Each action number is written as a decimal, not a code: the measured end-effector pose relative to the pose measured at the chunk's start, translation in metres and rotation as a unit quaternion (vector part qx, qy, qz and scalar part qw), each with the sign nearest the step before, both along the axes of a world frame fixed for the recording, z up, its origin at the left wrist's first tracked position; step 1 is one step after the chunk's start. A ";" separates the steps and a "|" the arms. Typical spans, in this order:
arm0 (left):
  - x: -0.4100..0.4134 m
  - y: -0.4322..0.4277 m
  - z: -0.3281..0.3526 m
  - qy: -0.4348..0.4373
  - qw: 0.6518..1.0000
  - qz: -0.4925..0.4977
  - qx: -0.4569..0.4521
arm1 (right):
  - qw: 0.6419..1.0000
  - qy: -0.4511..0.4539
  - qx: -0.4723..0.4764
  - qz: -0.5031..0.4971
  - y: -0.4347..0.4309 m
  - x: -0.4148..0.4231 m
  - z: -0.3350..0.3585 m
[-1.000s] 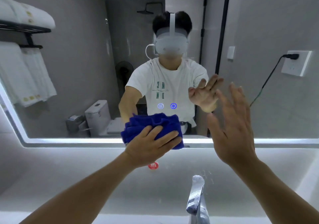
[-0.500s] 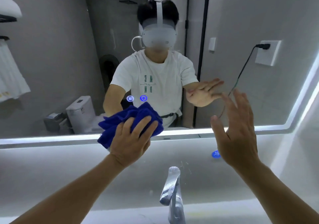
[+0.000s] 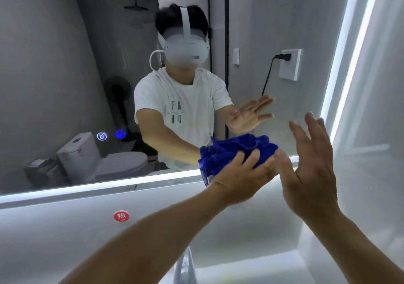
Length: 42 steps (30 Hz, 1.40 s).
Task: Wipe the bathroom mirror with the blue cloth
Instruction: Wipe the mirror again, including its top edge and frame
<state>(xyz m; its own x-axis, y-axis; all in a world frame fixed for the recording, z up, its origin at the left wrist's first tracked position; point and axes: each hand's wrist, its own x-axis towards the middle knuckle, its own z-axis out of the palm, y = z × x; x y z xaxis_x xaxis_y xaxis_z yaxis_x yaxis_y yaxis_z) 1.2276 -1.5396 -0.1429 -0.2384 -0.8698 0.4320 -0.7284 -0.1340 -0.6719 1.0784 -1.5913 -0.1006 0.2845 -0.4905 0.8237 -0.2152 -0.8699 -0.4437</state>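
Quick tally — one blue cloth (image 3: 237, 152), one mirror (image 3: 65, 65), one faucet (image 3: 184, 268), one red sticker (image 3: 121, 216), two lit touch icons (image 3: 102, 136) — and two hands: left hand (image 3: 239, 180), right hand (image 3: 310, 170).

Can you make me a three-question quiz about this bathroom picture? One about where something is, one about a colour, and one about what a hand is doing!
1. Where is the blue cloth?
A. at the mirror's bottom edge
B. on the tap
C. on the toilet lid

2. What colour is the round sticker below the mirror?
A. green
B. red
C. yellow

3. What is the right hand doing?
A. gripping the cloth
B. making a fist
C. held open, fingers straight

Answers: 1 A, the left hand presses it there. 2 B, it is red with white writing. 3 C, its fingers are spread and hold nothing.
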 end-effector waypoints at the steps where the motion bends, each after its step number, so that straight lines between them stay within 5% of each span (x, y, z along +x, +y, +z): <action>1: 0.002 0.003 0.001 -0.007 1.000 -0.002 0.013 | 1.000 0.001 0.005 0.004 0.001 0.000 0.000; 18: 0.163 0.264 -0.006 -0.068 0.992 0.044 -0.092 | 0.999 0.002 -0.008 0.043 0.090 0.034 0.001; 27: 0.088 0.142 0.000 0.012 0.977 0.052 -0.208 | 0.999 -0.022 0.025 0.019 0.040 0.004 -0.015; 35: -0.006 -0.016 0.025 0.040 0.997 -0.013 -0.066 | 0.998 -0.036 0.054 -0.022 -0.007 -0.034 -0.013; 42: -0.005 -0.009 0.016 0.005 1.000 -0.012 0.000 | 0.999 -0.037 0.018 -0.023 -0.001 -0.030 -0.001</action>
